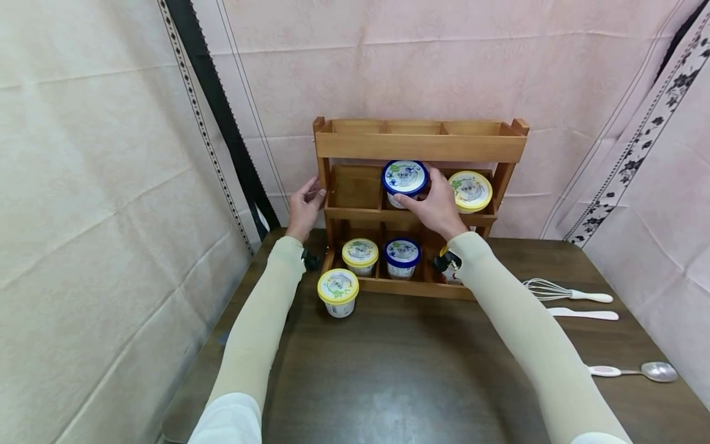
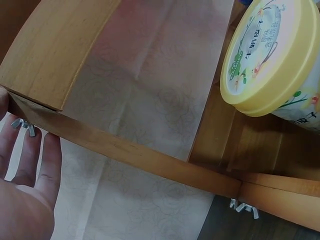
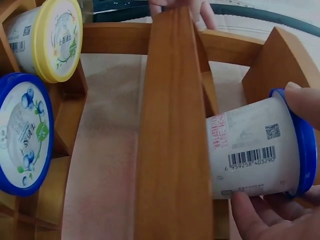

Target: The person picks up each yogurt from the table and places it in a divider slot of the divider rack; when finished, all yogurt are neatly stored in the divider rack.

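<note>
A three-tier wooden rack stands at the back of the table. My right hand grips a blue-lidded tub by its rim, at the middle shelf's centre compartment. In the right wrist view, a shelf board hides the base of that tub. Around the rack's left side post, my left hand has its thumb and fingers on opposite sides. A yellow-lidded tub sits in the middle shelf's right compartment.
The bottom shelf holds a yellow-lidded tub, a blue-lidded tub and another partly hidden by my right wrist. One more yellow-lidded tub stands before the rack. Rightward lie a whisk, a white-handled utensil and a spoon.
</note>
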Motion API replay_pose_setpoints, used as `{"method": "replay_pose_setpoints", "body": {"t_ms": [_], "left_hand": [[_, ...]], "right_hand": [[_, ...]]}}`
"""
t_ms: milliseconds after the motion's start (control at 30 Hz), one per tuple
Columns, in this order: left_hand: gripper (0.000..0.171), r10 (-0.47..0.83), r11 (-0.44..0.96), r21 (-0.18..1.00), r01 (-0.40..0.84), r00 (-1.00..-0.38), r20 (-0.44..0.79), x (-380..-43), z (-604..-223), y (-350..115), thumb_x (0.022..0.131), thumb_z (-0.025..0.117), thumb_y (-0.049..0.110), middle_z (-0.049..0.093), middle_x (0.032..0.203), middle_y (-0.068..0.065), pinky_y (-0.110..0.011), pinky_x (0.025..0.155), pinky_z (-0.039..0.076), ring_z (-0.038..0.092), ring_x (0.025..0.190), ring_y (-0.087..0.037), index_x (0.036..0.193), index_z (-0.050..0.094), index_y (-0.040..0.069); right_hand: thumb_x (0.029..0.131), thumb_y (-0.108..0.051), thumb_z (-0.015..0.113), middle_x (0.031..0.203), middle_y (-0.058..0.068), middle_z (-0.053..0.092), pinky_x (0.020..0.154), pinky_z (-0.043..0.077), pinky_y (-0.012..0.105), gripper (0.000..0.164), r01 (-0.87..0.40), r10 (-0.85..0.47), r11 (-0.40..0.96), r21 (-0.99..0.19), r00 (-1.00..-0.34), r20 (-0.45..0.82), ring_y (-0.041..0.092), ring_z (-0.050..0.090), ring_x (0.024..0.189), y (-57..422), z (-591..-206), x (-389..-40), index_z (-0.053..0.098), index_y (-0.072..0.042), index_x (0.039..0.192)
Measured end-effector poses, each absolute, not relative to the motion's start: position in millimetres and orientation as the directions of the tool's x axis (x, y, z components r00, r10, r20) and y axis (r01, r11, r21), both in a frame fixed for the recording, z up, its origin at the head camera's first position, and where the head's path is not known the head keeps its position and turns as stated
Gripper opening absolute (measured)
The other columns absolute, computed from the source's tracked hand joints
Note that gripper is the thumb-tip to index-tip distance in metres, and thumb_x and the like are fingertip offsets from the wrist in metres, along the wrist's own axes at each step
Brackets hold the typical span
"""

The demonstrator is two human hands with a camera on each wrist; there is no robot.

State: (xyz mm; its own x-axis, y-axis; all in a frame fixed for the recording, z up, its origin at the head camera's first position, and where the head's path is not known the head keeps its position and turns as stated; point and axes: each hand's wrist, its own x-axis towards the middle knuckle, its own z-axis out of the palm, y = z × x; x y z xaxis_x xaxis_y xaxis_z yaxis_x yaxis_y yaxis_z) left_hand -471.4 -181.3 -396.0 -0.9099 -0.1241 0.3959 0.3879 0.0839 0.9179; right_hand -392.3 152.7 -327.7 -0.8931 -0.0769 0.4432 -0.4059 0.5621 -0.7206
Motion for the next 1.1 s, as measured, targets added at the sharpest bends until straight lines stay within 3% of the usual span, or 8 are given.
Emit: {"method": "replay_pose_setpoints", "body": {"t_ms": [533,1100], "left_hand": [[0.041,-0.115,0.084,0.908,0.411,-0.901,0.418,-470.1,-394.8,-182.5,0.104,0.071,0.026,0.065,0.138,-0.009,-0.039,0.102,0.060,0.063,0.127,-0.023,0.144,0.064,0.022],[0.042,-0.109,0.120,0.909,0.399,-0.905,0.411,-471.1,-395.4,-185.3,0.104,0.071,0.031,0.066,0.139,-0.008,-0.041,0.107,0.057,0.062,0.128,-0.023,0.144,0.064,0.022]], "right_hand": [[0.087,-0.048,0.086,0.161,0.016,0.045,0.127,0.034,0.056,0.103,-0.375,-0.086,0.621,-0.688,-0.906,0.415,0.036,0.042,0.149,151.3,-340.9,-400.7,0.028,-0.017,0.167],[0.085,-0.060,0.083,0.166,0.017,0.040,0.127,0.034,0.057,0.109,-0.358,-0.089,0.645,-0.675,-0.912,0.399,0.038,0.039,0.152,155.8,-345.0,-389.4,0.028,-0.014,0.167]]}}
